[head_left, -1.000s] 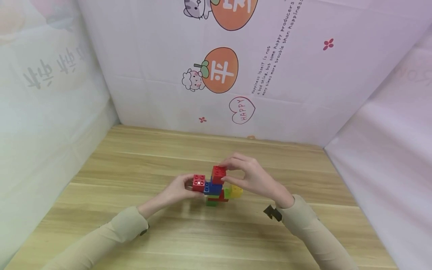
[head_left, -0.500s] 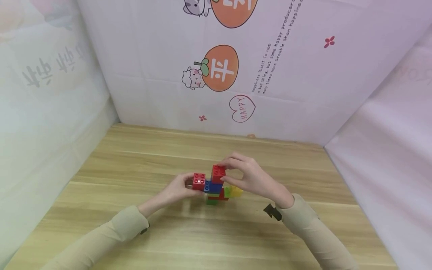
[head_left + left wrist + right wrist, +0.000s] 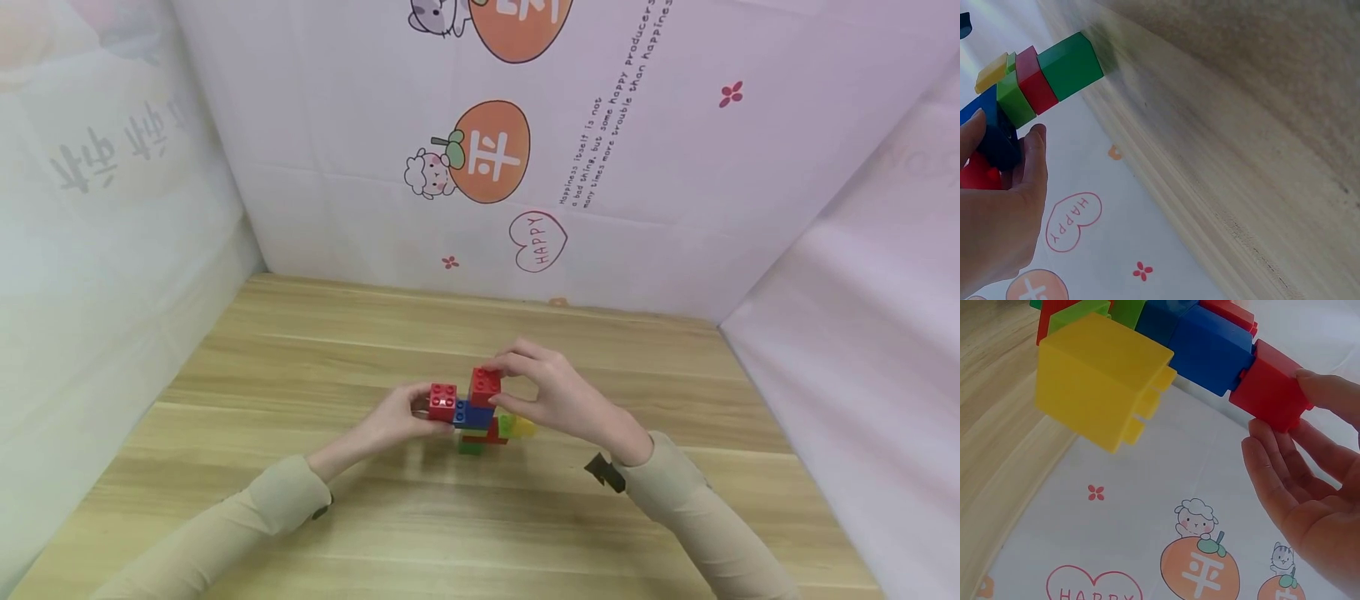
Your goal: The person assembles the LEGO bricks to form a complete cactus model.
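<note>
Toy building bricks are joined into a branching stack near the table's middle. My left hand grips its left end, around a red brick and the blue part beside it. With thumb and fingers, my right hand pinches another red brick, which sits on top of the blue brick. Below the blue come a light green brick, a red one and a dark green brick at the bottom. A yellow brick sticks out on the right side.
The wooden table bears the stack. White printed cloth walls rise at the back, the left and the right. A dark strap end hangs by the right cuff.
</note>
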`<state>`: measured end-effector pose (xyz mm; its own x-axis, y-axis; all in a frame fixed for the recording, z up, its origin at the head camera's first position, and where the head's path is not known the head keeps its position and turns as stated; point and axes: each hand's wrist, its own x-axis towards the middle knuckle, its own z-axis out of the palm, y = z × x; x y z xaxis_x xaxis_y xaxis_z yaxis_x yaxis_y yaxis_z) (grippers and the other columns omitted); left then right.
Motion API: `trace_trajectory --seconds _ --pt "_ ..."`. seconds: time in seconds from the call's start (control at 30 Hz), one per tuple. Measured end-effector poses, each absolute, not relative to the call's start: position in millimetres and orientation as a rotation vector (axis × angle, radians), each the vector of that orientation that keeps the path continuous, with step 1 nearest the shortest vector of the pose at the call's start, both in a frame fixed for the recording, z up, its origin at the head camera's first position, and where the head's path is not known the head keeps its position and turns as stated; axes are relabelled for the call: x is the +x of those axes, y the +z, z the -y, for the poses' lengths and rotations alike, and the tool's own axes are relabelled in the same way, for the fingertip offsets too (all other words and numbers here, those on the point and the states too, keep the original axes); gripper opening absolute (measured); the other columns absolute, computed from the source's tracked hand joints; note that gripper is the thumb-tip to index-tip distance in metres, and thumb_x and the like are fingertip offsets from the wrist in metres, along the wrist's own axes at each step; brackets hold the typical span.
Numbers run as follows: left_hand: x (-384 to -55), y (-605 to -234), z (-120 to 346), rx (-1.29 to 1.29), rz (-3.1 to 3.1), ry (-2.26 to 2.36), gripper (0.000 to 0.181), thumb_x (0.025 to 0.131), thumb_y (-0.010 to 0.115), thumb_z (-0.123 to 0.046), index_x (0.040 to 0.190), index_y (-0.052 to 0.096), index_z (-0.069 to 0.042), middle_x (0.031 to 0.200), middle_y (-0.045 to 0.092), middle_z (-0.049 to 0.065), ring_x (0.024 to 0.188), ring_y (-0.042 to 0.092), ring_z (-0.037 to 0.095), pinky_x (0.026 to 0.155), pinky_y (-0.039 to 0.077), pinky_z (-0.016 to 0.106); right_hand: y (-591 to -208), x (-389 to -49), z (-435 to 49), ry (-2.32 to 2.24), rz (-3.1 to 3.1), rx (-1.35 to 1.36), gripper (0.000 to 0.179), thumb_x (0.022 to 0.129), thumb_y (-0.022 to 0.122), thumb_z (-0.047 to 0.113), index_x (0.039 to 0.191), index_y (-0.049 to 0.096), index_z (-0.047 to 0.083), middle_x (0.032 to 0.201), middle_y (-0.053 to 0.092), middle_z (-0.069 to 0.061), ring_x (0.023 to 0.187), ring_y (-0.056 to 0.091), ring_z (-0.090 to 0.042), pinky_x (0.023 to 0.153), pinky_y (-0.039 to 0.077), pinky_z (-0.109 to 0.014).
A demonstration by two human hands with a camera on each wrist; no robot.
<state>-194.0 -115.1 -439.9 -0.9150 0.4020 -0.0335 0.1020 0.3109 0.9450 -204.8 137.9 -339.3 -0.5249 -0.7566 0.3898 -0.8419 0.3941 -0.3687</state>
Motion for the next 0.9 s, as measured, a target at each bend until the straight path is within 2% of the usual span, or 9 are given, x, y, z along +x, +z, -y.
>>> trace_trajectory --seconds 0.27,0.53,0.9 --pt "-193.5 -440.7 115.0 0.482 -2.31 1.649 0.052 0.081 0.08 -0.013 0.127 0.061 0.0 0.12 0.07 0.02 0.108 0.07 0.03 0.093 0.059 0.036 -340.0 -204.5 -135.6 0.844 2.549 1.421 0.034 0.084 0.078 0.012 0.116 0.067 0.009 0.109 0.073 -0.002 0.101 0.071 -0.013 0.089 0.059 -0.024" --pt "-192.7 -440.0 115.4 0.485 -2.316 1.648 0.054 0.081 0.08 -0.014 0.128 0.06 -0.001 0.12 0.07 0.02 0.107 0.07 0.03 0.094 0.059 0.037 -340.5 -204.2 -134.7 0.885 2.503 1.448 0.031 0.083 0.08 0.01 0.111 0.068 0.008 0.107 0.073 -0.003 0.1 0.071 -0.015 0.089 0.061 -0.028" --pt "-191.9 -439.8 115.0 0.488 -2.296 1.656 0.055 0.081 0.08 -0.013 0.13 0.059 0.0 0.121 0.069 0.022 0.109 0.069 0.032 0.093 0.059 0.037 -337.0 -202.7 -133.1 0.885 2.577 1.402 0.029 0.081 0.081 0.01 0.108 0.07 0.01 0.104 0.072 -0.001 0.098 0.071 -0.013 0.088 0.06 -0.024"
